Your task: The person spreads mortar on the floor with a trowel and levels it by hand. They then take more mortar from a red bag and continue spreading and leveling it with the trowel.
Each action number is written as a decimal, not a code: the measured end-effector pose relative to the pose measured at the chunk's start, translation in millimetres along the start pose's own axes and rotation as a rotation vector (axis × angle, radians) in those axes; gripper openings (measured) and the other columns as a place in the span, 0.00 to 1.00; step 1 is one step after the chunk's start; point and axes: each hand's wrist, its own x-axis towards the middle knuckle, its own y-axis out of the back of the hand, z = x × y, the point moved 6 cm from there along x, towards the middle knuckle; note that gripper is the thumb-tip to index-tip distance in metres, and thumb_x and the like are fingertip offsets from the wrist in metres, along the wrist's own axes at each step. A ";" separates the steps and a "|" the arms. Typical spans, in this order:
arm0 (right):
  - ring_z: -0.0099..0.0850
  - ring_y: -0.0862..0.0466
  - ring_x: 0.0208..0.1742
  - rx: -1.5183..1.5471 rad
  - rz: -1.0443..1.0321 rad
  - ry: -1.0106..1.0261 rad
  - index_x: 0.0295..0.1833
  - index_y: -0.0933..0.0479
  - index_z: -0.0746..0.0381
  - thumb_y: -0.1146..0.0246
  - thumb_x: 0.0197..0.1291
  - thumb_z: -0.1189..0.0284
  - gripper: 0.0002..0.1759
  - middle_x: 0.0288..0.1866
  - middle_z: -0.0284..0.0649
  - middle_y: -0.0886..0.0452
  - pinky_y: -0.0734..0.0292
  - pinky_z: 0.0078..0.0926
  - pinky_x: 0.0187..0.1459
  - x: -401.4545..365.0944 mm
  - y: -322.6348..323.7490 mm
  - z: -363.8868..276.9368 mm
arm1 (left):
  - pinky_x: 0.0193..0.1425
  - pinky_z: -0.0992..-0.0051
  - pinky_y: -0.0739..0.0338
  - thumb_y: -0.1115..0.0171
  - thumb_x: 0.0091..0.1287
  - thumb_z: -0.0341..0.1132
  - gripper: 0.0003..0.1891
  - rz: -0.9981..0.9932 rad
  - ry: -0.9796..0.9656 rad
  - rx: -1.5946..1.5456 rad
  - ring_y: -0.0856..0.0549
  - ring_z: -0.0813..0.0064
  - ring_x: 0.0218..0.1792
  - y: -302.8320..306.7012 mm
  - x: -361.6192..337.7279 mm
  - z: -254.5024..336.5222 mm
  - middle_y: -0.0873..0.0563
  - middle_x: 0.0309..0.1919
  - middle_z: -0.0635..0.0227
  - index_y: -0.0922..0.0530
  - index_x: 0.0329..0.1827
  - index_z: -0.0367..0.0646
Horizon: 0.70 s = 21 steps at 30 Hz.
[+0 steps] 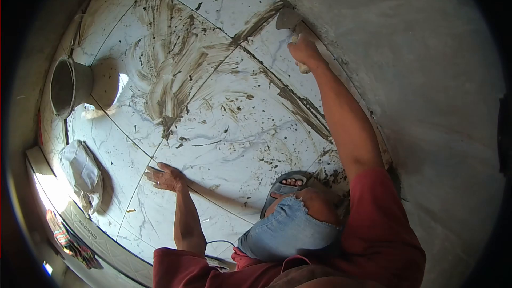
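Observation:
My right hand [305, 52] is wrapped round the handle of a trowel [288, 19]. Its grey blade rests by the floor's edge at the wall, over the end of a dark smeared joint. My left hand [165, 176] lies flat on the white marbled tiles [218, 122], fingers spread, beside a joint crossing. Brown-grey mortar smears [173, 53] cover the tiles ahead of me, and a streak of mortar [293, 101] follows the joint between my right forearm and the middle of the floor.
A bucket [82, 86] stands at the left. Nearer me are a pale crumpled bag [81, 170] and a striped cloth [72, 240] by the doorway. A bare grey wall [426, 74] borders the right side. My sandalled foot [285, 186] is on the tiles among crumbs of mortar.

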 end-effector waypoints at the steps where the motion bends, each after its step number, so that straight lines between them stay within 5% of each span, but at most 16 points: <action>1: 0.41 0.16 0.28 -0.055 0.019 0.007 0.59 0.40 0.76 0.44 0.57 0.65 0.31 0.39 0.59 0.21 0.23 0.38 0.33 7.4 -1.1 -1.9 | 0.72 0.50 0.59 0.66 0.70 0.55 0.33 0.001 0.008 0.000 0.51 0.57 0.73 2.0 -0.6 1.5 0.48 0.72 0.53 0.46 0.71 0.41; 2: 0.41 0.16 0.28 -0.058 0.017 0.011 0.59 0.40 0.76 0.44 0.57 0.65 0.31 0.39 0.59 0.21 0.23 0.38 0.33 14.1 -3.0 -2.3 | 0.72 0.51 0.60 0.66 0.70 0.55 0.33 -0.008 0.012 -0.028 0.52 0.56 0.73 3.9 -1.3 3.9 0.49 0.72 0.52 0.46 0.71 0.40; 4: 0.52 0.29 0.61 0.000 -0.033 -0.102 0.64 0.42 0.72 0.46 0.54 0.66 0.34 0.57 0.64 0.29 0.32 0.38 0.60 18.0 -5.2 -2.8 | 0.72 0.51 0.61 0.66 0.71 0.55 0.34 -0.016 0.021 -0.055 0.53 0.56 0.73 5.9 0.0 6.1 0.49 0.72 0.51 0.47 0.71 0.39; 13: 0.49 0.22 0.53 -0.418 -0.182 -0.051 0.43 0.21 0.70 0.46 0.49 0.68 0.19 0.49 0.56 0.22 0.28 0.40 0.53 52.2 19.5 -57.4 | 0.72 0.52 0.61 0.65 0.70 0.55 0.33 -0.007 0.020 -0.026 0.53 0.57 0.73 -0.7 2.4 0.6 0.50 0.73 0.54 0.48 0.72 0.41; 21: 0.51 0.21 0.51 -0.336 -0.159 -0.007 0.45 0.23 0.72 0.48 0.50 0.68 0.22 0.48 0.57 0.21 0.26 0.40 0.50 26.0 -3.5 -69.3 | 0.73 0.52 0.62 0.64 0.70 0.55 0.34 -0.030 0.029 -0.020 0.54 0.56 0.74 4.3 3.0 2.6 0.51 0.73 0.53 0.48 0.72 0.41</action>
